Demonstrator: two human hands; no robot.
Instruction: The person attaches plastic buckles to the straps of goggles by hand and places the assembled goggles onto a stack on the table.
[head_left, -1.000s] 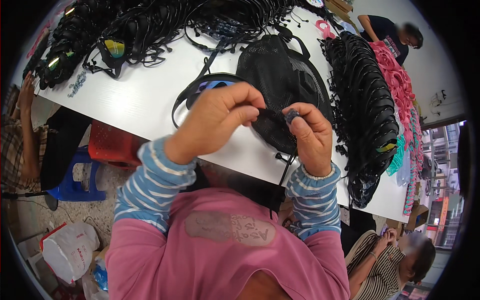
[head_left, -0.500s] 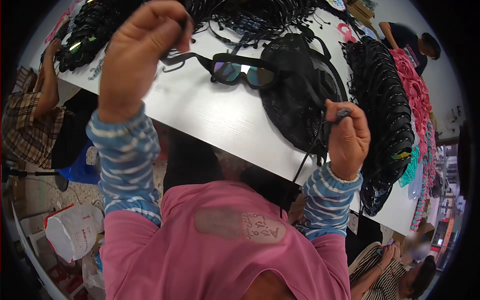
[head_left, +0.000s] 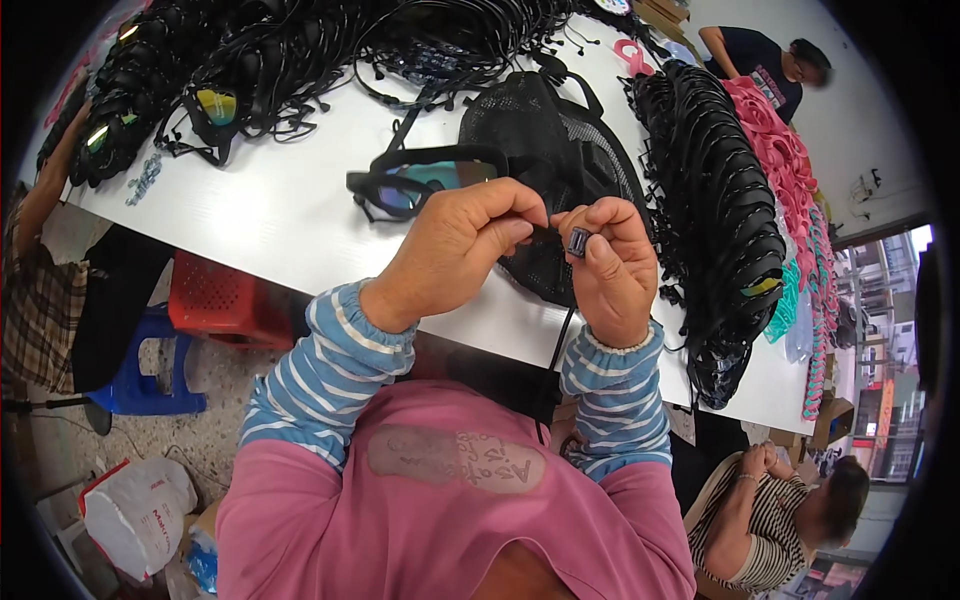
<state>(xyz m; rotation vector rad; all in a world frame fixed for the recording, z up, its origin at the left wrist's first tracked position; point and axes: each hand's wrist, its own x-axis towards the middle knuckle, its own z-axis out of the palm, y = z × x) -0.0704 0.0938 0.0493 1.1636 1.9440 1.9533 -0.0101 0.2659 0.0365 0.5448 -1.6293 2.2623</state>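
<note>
Over the table's front edge my hands are close together. My right hand (head_left: 612, 270) pinches a small dark strap buckle (head_left: 578, 242) between thumb and fingers. Beside it, my left hand (head_left: 450, 245) has thumb and index finger closed on a thin black strap, mostly hidden by the fingers. Just behind my left hand lie black goggles (head_left: 400, 195) with mirrored lenses, partly covered by it. A black mesh bag (head_left: 508, 115) rests behind my hands. From near my right hand a black cord (head_left: 562, 345) hangs over the table edge.
The white table (head_left: 250, 225) bears heaps of black goggles (head_left: 215, 105) at the far left and a long row of black straps (head_left: 715, 190) at right. Pink straps (head_left: 770, 135) lie beyond. Co-workers sit left and lower right; another stands far right. A red stool (head_left: 225, 300) is below left.
My left hand has come down and right to meet my right hand, which has moved slightly left. The goggles have shifted and turned on the table. The view has swung somewhat.
</note>
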